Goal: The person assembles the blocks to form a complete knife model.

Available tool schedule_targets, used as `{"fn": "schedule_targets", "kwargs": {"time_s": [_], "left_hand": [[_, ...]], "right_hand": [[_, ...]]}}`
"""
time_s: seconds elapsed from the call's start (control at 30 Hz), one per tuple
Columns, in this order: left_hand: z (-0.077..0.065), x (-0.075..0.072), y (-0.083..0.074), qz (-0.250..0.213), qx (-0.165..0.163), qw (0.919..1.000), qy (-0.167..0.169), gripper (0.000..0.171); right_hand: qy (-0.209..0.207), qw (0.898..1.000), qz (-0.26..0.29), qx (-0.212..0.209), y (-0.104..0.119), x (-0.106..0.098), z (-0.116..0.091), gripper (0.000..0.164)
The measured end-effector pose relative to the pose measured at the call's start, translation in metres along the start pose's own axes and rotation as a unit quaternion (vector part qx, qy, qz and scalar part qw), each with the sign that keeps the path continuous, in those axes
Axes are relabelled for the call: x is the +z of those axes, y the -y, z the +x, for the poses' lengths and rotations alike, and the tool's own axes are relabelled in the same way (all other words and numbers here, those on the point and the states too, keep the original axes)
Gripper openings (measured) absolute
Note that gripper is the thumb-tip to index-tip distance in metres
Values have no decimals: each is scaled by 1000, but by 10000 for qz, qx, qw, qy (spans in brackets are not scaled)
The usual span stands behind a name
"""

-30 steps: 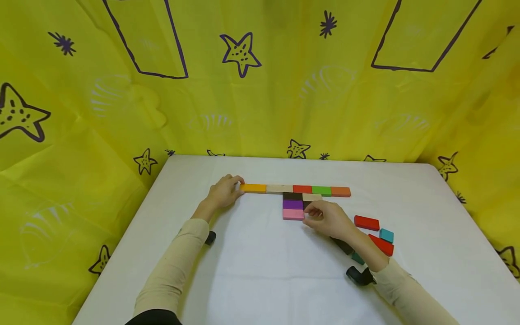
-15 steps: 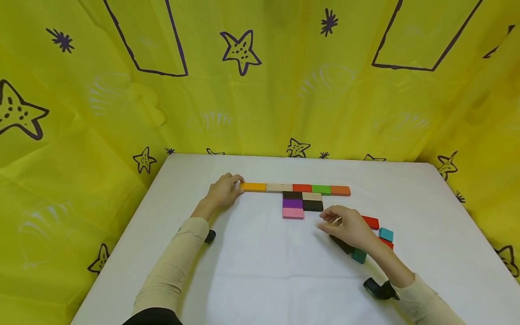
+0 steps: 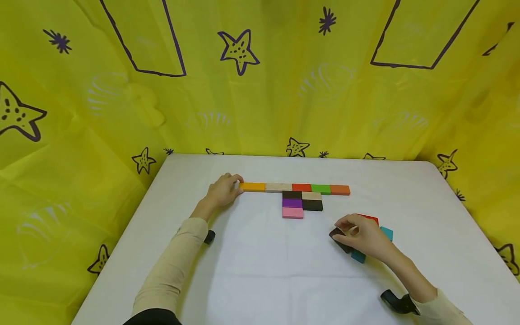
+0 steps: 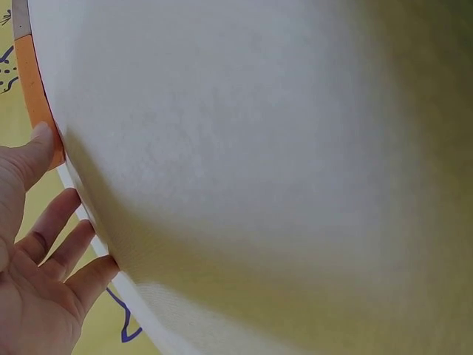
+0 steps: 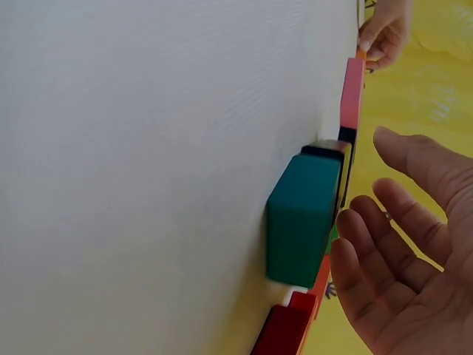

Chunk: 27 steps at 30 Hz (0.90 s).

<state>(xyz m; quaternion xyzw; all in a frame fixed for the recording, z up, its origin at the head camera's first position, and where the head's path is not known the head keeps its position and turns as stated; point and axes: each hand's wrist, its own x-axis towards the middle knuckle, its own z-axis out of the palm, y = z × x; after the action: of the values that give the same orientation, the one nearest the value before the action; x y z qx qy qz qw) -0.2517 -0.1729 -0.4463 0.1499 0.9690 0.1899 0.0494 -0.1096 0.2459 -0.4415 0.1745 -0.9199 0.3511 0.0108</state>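
Lying aslant, the block [image 3: 344, 247] (oblong) looks nearly black.

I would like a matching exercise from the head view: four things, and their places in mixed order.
1. amber block
2. green block
3. pink block
4. right hand

A. beside the purple block
B. at the loose dark block
C. touched by the left hand
D. between red block and orange block

Pairs: 1-C, 2-D, 3-A, 4-B

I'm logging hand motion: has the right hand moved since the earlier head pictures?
Yes: in the head view the right hand has moved rightward and toward the person, away from the pink block, which stayed put.
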Motion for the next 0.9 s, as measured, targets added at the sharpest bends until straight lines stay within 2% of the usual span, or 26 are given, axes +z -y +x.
{"fn": "schedule_targets", "kwargs": {"time_s": [0.37,0.6,0.9], "left_hand": [[0,-2,0,11,37,10000,-13,30],[0,-2,0,10,69,10000,-28,29],[0,-1,1,13,54,10000,21,30]], "right_hand": [[444,9988,-168,71,-10,-10,-17,38],[581,9980,-227,-108,-15,-13,-19,38],[617,9980,47,-133,-18,-14,-15,30]]}}
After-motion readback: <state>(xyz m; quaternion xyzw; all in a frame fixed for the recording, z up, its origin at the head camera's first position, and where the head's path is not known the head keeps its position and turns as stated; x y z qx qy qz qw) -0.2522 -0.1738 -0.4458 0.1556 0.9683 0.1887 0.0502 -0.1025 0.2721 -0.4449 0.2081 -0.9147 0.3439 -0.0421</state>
